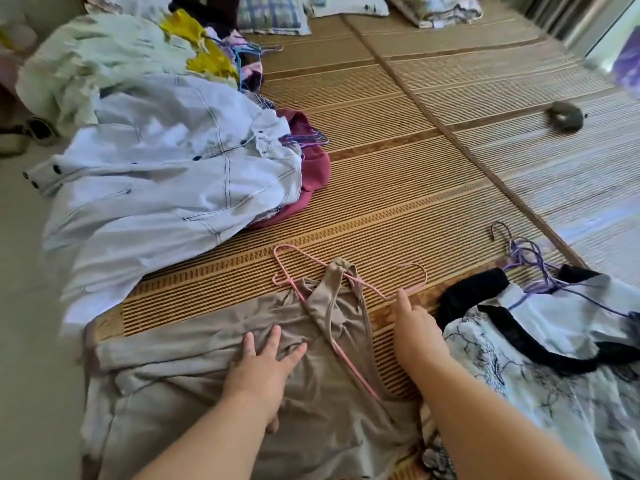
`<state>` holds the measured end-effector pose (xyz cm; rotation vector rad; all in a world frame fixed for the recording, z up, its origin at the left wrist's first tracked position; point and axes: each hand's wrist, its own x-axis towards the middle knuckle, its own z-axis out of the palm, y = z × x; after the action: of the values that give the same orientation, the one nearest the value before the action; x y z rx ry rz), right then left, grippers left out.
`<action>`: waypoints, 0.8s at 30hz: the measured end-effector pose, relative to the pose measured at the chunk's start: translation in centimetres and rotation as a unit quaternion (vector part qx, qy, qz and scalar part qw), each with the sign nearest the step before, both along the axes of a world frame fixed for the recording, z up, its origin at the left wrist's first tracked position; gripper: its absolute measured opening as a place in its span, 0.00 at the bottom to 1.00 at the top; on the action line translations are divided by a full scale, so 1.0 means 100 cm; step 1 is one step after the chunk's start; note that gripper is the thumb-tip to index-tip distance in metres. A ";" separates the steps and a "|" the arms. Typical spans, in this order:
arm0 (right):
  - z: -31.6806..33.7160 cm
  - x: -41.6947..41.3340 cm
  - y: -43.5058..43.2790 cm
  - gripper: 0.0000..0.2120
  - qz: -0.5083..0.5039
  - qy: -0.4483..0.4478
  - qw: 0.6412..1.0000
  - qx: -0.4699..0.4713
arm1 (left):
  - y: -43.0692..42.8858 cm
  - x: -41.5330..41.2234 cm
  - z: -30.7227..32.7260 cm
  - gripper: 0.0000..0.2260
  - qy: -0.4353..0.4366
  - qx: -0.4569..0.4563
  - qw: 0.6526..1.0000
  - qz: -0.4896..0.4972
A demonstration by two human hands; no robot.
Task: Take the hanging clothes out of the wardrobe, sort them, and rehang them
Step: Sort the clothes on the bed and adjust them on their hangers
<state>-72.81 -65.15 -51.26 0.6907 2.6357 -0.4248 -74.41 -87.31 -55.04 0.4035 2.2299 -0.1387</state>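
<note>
My left hand (266, 362) lies flat with fingers spread on the taupe garment (194, 358), which is spread at the near edge of the woven mat (381, 188). My right hand (415, 323) reaches its forefinger to the pink hanger (356, 372) threaded through the garment's straps; I cannot tell whether it grips the wire. A pile of clothes (166, 181) lies far left, a printed dress (519, 341) near right.

The pink hanger (356, 372) runs partly under the beige garment (207, 393), whose lower part is cut off by the bottom edge. The right grip (415, 327) lies at the hanger wire; finger closure cannot be determined. The patterned dress (519, 375) is cut off at the right edge. The dark object (564, 116) on the mat (381, 168) is blurred and unidentifiable.
</note>
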 end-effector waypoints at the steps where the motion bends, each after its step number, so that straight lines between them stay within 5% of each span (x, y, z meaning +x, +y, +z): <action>1: 0.004 -0.001 -0.001 0.34 -0.013 0.009 1.000 -0.020 | 0.001 0.000 0.002 0.55 0.002 -0.004 1.000 -0.004; 5: 0.025 -0.001 -0.008 0.36 -0.071 0.115 0.983 -0.125 | 0.004 0.001 0.011 0.53 0.011 -0.025 0.999 -0.019; 8: 0.043 0.011 -0.017 0.23 -0.111 0.205 0.953 -0.196 | 0.005 0.009 0.019 0.52 0.023 -0.040 0.999 -0.023; 12: 0.070 0.034 -0.024 0.13 -0.116 0.209 0.934 -0.265 | -0.001 0.028 0.032 0.46 0.004 -0.044 0.999 -0.007; 17: 0.125 0.063 -0.026 0.15 -0.078 0.222 0.915 -0.328 | -0.010 0.077 0.087 0.33 0.092 0.121 0.988 0.007; 20: 0.172 0.074 -0.030 0.17 -0.051 0.237 0.905 -0.350 | -0.017 0.092 0.147 0.33 0.281 0.238 0.929 0.041; 24: 0.255 0.095 -0.039 0.19 0.024 0.244 0.894 -0.375 | -0.045 0.084 0.240 0.38 0.521 0.323 0.790 0.007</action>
<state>-63.27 -69.06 -25.76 0.2730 2.5608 -1.6640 -66.05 -91.85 -31.09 0.8150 3.3616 0.5827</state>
